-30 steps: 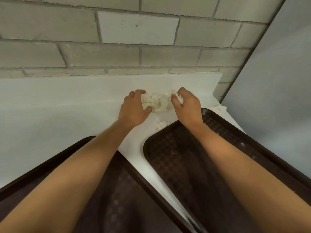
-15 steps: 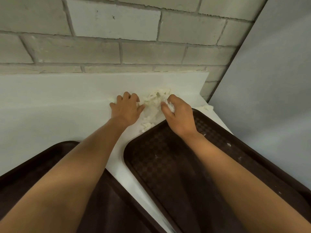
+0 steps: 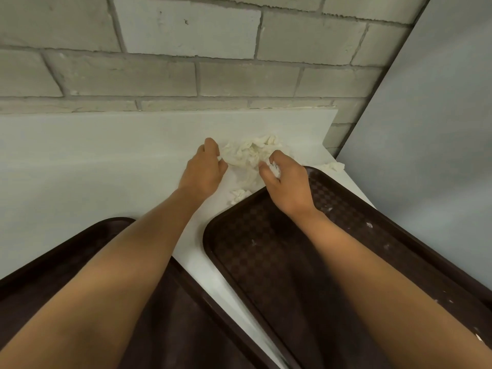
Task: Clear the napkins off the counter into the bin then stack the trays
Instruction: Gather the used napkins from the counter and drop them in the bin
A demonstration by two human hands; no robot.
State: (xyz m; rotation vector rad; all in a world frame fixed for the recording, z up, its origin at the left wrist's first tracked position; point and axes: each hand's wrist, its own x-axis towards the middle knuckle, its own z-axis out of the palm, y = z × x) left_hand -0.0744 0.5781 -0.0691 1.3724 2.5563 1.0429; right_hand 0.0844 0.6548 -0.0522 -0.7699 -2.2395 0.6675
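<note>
Wall (image 3: pixel 159 75): pale block, behind the counter; a grey panel (image 3: pixel 439 155) closed the right side.

Counter (image 3: pixel 80 169): white, with a low upstand at the back. No bin was in view.

Right tray (image 3: pixel 266 262): dark brown, checkered floor, lying aslant, its far corner near the napkins. White crumbs were scattered on it.

Left tray (image 3: pixel 53 262): same kind, lower left, largely under the left forearm, apart from the right tray with a strip of counter between.

Napkins (image 3: pixel 250 153): a crumpled white heap on the counter near the upstand, beyond the right tray's far edge. Its long axis ran roughly left to right, between the two hands. It looked soft, loose and easily torn.

Left hand (image 3: pixel 205 169): at the heap's left end, fingers curled, tips touching paper; whether it truly held any could not be told.

Right hand (image 3: pixel 285 182): at the heap's right end, over the tray's corner, fingers closed on a small white wad. Both hands were about equally near the heap.

Scrap (image 3: pixel 239 195): a small stray piece just beside the tray's rim, nearer than the heap.

Second scrap (image 3: pixel 334 166): at the counter's right end, well apart from both hands. Gathering inward from both ends would likely miss both scraps.
</note>
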